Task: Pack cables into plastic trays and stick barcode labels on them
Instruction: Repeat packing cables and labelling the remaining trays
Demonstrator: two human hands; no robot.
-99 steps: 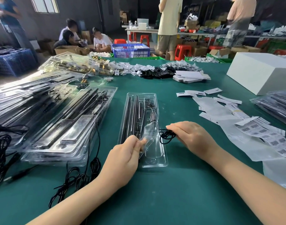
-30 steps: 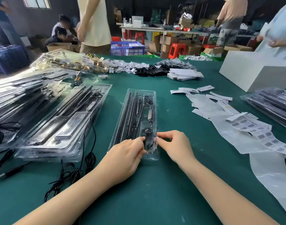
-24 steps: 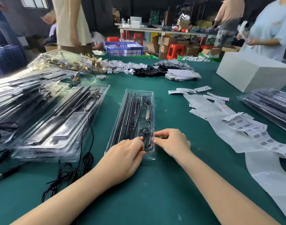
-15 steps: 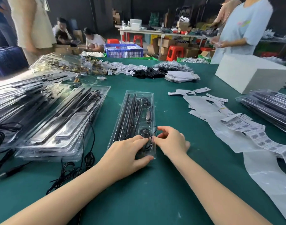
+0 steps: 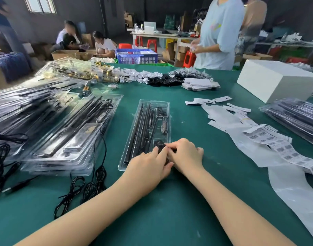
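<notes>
Across my green table a white box sits at upper right; a blue crate stands beyond the far edge.

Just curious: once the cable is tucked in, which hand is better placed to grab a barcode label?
Probably the right hand: the labels lie on its side of the tray, while the left hand would have to cross over.

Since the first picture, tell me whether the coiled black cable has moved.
Yes. The coiled black cable went from the green table right of the clear tray leftward into its near end.
</notes>
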